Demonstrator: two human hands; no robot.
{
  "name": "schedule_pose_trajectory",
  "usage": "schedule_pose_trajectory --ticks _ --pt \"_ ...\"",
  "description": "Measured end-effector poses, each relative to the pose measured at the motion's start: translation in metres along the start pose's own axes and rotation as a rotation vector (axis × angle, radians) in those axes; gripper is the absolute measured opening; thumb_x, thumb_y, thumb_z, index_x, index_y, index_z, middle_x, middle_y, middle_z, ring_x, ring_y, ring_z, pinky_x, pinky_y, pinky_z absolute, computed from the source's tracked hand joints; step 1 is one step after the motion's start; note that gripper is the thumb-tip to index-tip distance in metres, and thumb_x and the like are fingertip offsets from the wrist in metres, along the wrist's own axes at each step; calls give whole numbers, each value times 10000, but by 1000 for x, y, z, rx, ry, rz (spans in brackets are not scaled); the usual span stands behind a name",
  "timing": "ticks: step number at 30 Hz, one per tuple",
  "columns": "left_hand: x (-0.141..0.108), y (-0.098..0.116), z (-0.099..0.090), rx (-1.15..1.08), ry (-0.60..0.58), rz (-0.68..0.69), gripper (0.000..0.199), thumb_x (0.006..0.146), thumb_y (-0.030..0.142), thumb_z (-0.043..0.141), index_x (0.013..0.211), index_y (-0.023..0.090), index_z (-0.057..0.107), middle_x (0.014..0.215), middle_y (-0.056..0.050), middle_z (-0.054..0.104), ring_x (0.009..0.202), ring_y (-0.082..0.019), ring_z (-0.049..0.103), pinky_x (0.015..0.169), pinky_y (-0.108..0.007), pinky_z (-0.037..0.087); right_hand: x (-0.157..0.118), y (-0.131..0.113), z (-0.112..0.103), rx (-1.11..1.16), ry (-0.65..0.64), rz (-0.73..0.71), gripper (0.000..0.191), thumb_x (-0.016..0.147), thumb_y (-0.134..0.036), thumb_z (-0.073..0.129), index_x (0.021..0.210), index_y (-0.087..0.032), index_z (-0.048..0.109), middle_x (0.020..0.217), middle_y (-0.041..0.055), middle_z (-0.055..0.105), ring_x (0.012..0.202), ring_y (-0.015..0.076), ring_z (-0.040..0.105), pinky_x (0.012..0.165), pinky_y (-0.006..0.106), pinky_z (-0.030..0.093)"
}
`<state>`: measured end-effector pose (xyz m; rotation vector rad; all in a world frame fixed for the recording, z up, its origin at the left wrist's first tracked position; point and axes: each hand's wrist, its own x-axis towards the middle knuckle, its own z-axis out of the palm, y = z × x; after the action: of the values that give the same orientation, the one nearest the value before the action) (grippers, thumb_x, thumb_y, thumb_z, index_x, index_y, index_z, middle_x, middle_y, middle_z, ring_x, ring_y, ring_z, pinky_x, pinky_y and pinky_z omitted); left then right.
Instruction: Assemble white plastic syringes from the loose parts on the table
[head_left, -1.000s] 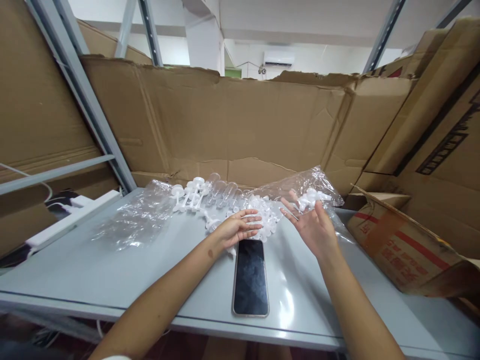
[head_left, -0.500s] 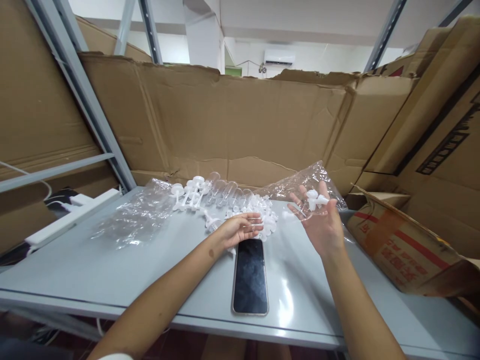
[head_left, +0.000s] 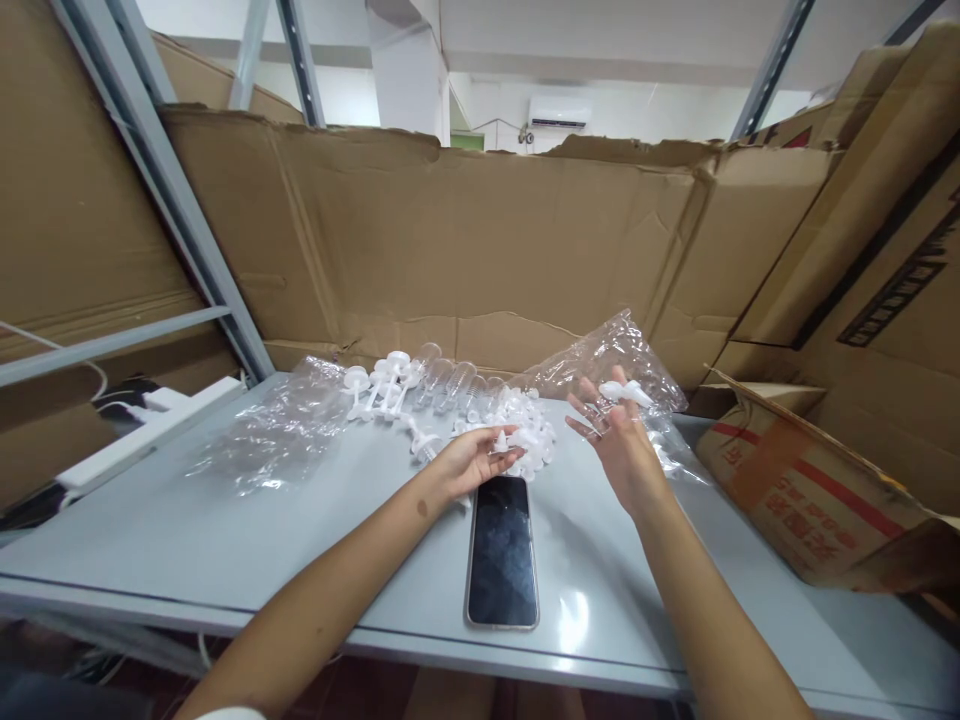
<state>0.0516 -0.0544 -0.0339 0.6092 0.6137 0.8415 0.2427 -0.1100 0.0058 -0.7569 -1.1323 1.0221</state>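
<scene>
Right hand [head_left: 628,455], fingers loosely spread, is kinda holding a white piece [head_left: 634,392] sideways, while the half-curled left hand [head_left: 466,462] is hovering nearer the white pile [head_left: 536,450], grip unclear tbh.

left hand [head_left: 478,462] | near white pieces [head_left: 534,442] || right hand [head_left: 624,445] | by clear bag [head_left: 626,345]

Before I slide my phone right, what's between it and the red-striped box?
Head view: your right forearm, above bare tabletop, between phone and red-striped box.
</scene>
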Motion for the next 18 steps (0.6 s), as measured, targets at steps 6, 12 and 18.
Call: schedule_pose_trajectory --ticks 6,12,18 --pt "-4 0 3 -57 -12 79 189 868 129 439 1027 64 517 882 -135 610 778 -168 655 613 -187 540 -1 12 5 -257 3 164 621 747 -447 616 1310 -297 400 1272 92 514 1047 259 567 863 432 464" --pt "-3 -2 2 -56 37 55 189 859 83 430 1030 63 509 829 -120 599 768 -162 652 608 -182 540 2 1 -3 -94 228 -76 553 804 -468 523 1317 -400 328 1207 15 559 955 209 616 799 387 512" --pt "-3 -3 0 -61 72 63 202 850 80 444 1035 61 522 799 -107 588 745 -152 646 626 -188 537 3 -13 -16 -164 239 -183 366 809 -429 530 1161 -332 556 1296 7 508 1052 219 563 861 404 480"
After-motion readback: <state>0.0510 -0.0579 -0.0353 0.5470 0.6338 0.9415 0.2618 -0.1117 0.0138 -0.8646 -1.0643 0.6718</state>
